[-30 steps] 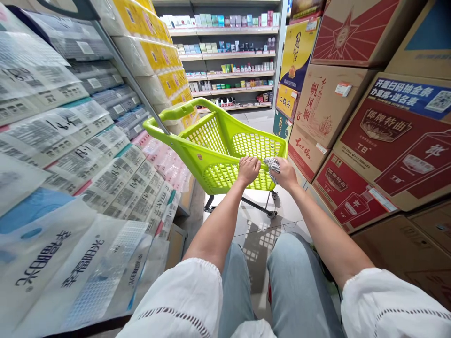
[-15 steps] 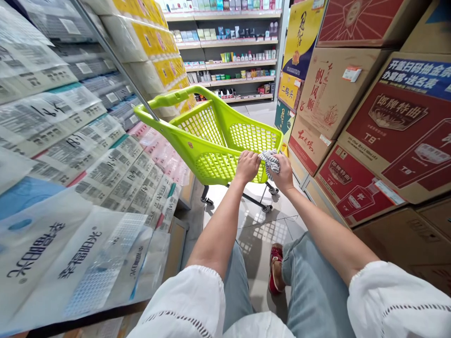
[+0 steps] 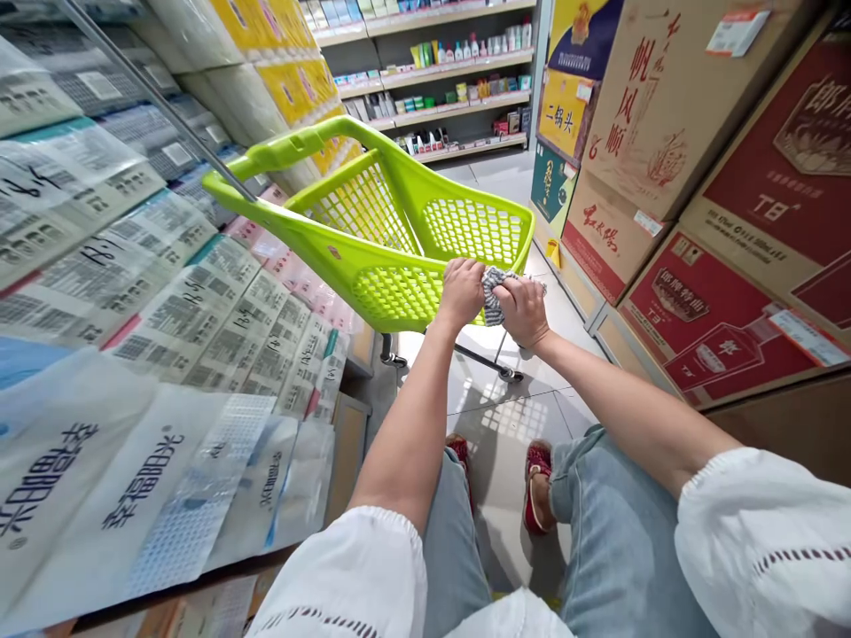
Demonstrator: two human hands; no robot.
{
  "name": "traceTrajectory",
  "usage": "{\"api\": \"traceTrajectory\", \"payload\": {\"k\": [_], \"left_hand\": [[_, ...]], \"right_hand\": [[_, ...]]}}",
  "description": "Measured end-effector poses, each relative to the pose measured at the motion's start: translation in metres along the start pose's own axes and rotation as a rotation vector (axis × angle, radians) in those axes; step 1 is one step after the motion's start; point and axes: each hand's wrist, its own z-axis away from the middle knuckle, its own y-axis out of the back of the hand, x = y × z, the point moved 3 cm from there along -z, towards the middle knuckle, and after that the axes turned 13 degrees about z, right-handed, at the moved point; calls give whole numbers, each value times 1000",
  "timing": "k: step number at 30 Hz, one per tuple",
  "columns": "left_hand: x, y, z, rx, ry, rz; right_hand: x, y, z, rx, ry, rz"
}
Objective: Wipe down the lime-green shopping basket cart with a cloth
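A bright green plastic shopping cart with grid-like side walls stands ahead of me at a slant. My left hand is closed over its near upper rim, close to the front corner. Right beside it, my right hand grips a grey-and-white striped cloth, pressing it against the rim at that corner. Part of the cloth pokes out between the two hands, and the rest lies under my right fingers. The basket wall behind my hands is partly hidden.
Plastic-wrapped paper packs are piled on the left, beside a slanting metal pole. Cardboard boxes are stacked on the right. Shelves of small goods stand at the back. Tiled floor runs between the stacks.
My right hand has turned palm-down over the cloth, which now lies flatter on the rim. My left hand keeps its hold. The view has tilted downward, and both shoes now show.
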Motion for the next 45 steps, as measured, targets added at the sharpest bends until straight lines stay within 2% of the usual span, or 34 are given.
{"api": "traceTrajectory", "payload": {"k": [4,7,10,15,19,24,28,31,34,37,42,45], "left_hand": [[-4,0,-2,20,5,-7],[-4,1,0,13,-3,-6],[-5,4,2,11,-4,1],[-7,6,0,-18,-5,20],[-6,6,0,-31,-6,24],[-4,5,0,-6,1,10],[-4,5,-1,1,3,1],[-3,6,0,8,-3,0],[-2,6,0,3,-5,1],[-2,5,-2,0,3,1],[0,4,-2,19,13,4],[3,3,-2,34,20,1]], "right_hand": [[-14,-21,26,-132,201,39],[-20,-25,37,-188,309,33],[-13,-14,24,-143,268,-6],[8,14,-18,-28,22,-123],[8,11,-23,-18,-34,-169],[-1,-13,1,-93,19,-162],[-11,-27,29,-214,189,-114],[-13,-29,36,-265,272,-109],[-3,-19,22,-195,195,-101],[12,1,0,-94,103,-121],[33,34,-29,-3,-32,-237],[42,39,-44,31,-126,-295]]}}
